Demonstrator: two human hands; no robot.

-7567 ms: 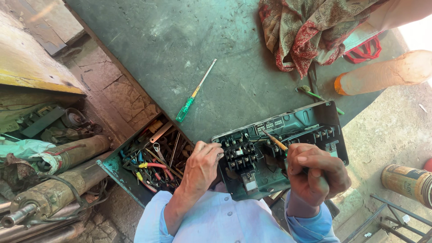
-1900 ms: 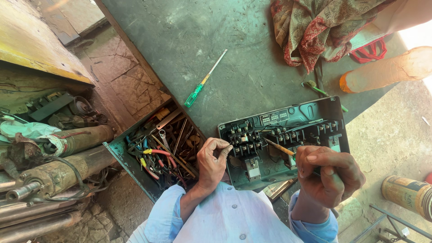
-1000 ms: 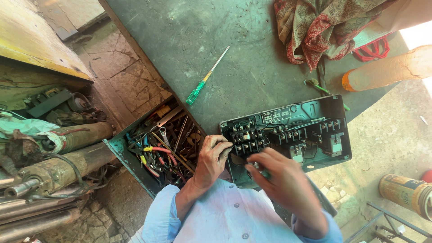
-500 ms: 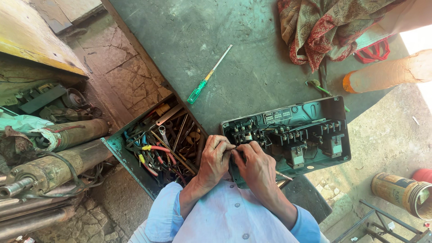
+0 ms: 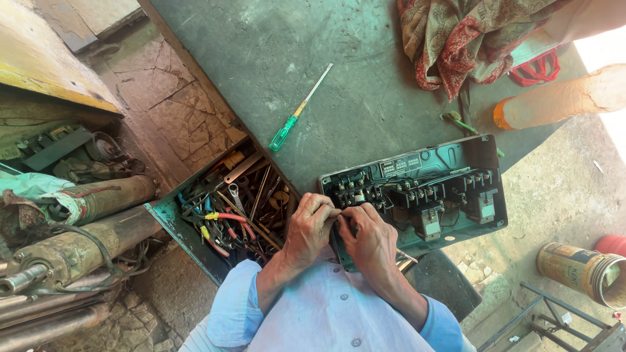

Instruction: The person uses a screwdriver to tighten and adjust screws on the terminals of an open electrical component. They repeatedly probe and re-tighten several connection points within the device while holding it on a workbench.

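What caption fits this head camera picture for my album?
Both hands, left hand and right hand, meet at the near corner of an open electrical box, beside a drawer of tools.

1. Our left hand lies knuckles up, its fingers curled and pointing toward two o'clock.
2. Our right hand sits just beside it, fingertips meeting the left's.
3. Both forearms, in light-blue sleeves, run back toward six o'clock.
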